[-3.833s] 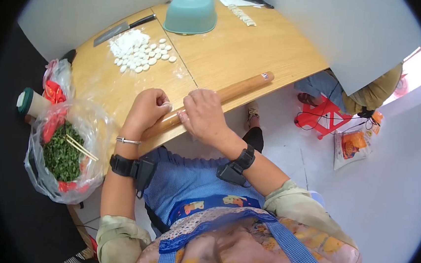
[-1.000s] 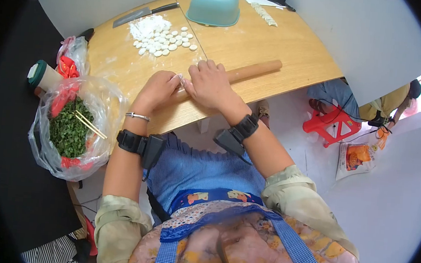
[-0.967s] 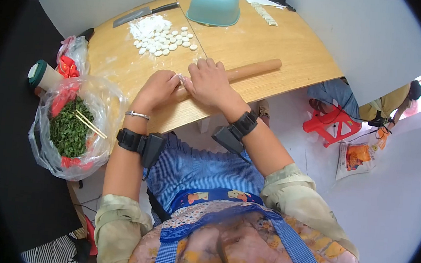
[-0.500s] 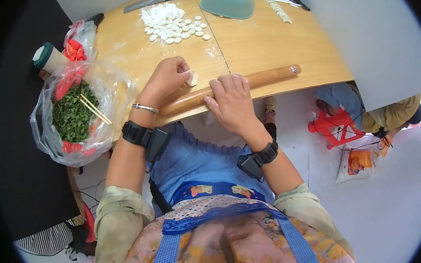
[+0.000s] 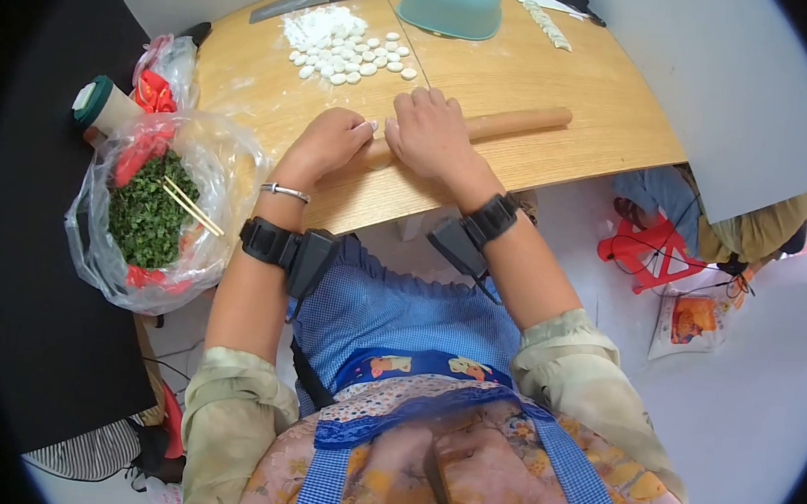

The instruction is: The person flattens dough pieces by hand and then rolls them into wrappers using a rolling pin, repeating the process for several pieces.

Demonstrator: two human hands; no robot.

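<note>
My left hand [image 5: 334,140] is closed in a pinch near the table's front edge. At its fingertips a small pale edge of a dough round [image 5: 373,125] shows; most of the round is hidden. Just to the right, my right hand [image 5: 429,129] presses on a wooden rolling pin [image 5: 523,122], fingers curled over it. The pin lies slantwise on the table, its far end pointing right, its near end partly covered by my hands. Beyond my hands, several small flattened dough pieces [image 5: 354,62] lie beside a heap of white flour [image 5: 319,26].
A cleaver [image 5: 295,5] lies at the back left of the wooden table [image 5: 606,88], near an upturned teal bowl [image 5: 449,7] and a strip of dumplings [image 5: 546,26]. On the left, a plastic bag [image 5: 90,256] holds chopped greens [image 5: 145,217] and chopsticks [image 5: 194,209], by a cup [image 5: 107,107].
The rolling pin and my right hand have moved away from me, up onto the dough round. My right hand is now closer to my left, which still pinches the round.
</note>
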